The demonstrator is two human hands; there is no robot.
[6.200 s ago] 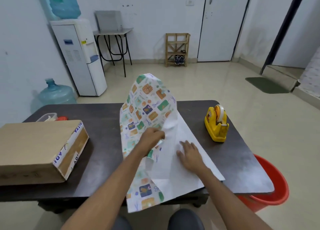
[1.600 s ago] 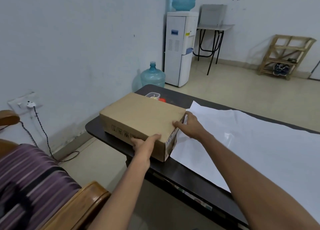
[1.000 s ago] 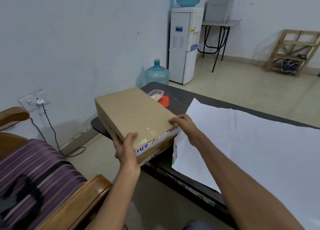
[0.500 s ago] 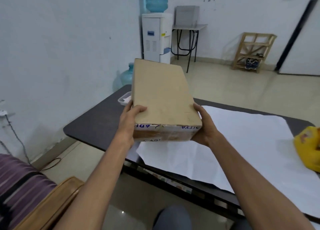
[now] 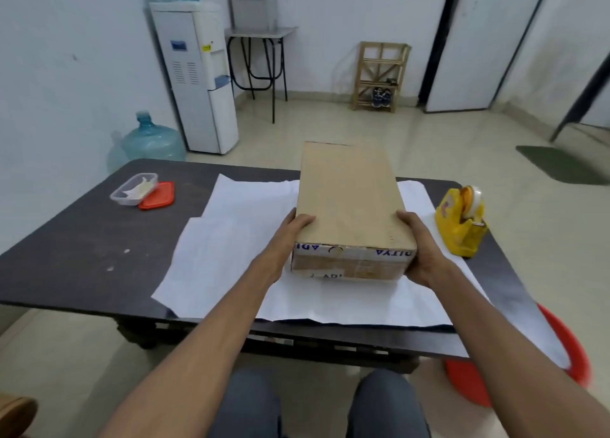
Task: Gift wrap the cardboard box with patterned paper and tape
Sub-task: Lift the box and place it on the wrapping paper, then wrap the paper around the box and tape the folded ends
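A brown cardboard box (image 5: pixel 348 196) with taped ends is over the middle of the wrapping paper (image 5: pixel 237 239), long side pointing away from me. The paper lies spread on the dark table (image 5: pixel 82 239) with its white back up; the patterned side is hidden. My left hand (image 5: pixel 287 236) grips the box's near left corner and my right hand (image 5: pixel 422 249) grips its near right corner. Whether the box rests fully on the paper I cannot tell. A yellow tape dispenser (image 5: pixel 460 223) stands on the table right of the box.
A clear plastic container (image 5: pixel 133 188) with its red lid (image 5: pixel 157 196) beside it sits at the table's far left. A red bucket (image 5: pixel 515 371) stands on the floor by the table's right corner. A water dispenser (image 5: pixel 198 74) and bottle (image 5: pixel 150 138) stand behind.
Both hands carried the box from the table's left end, turned it lengthwise, and brought it down over the middle of the spread paper. The view has swung right toward the tape dispenser.
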